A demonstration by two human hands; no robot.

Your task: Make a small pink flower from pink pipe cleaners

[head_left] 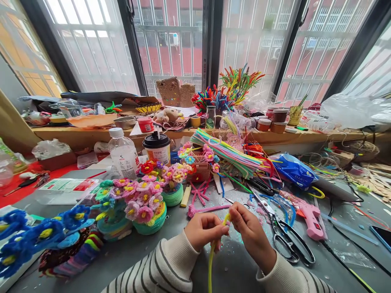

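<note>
At the lower middle of the head view, my left hand (pixel 206 231) pinches a yellow pipe cleaner (pixel 210 266), whose long end hangs down toward the bottom edge. My right hand (pixel 249 230) grips the upper part of the same strand, close beside the left fingertips. Between the two hands the yellow strand looks bent; its exact shape is partly hidden by the fingers. Just beyond the left hand lies a pink pipe-cleaner piece (pixel 209 208) on the grey table (pixel 230 278).
Pots of pink fuzzy flowers (pixel 145 197) and blue flowers (pixel 45 234) stand left. Scissors (pixel 290 240) and a pink glue gun (pixel 311 219) lie right. Behind are a bundle of pastel pipe cleaners (pixel 229 152), a bottle (pixel 122 152) and a lidded cup (pixel 157 148).
</note>
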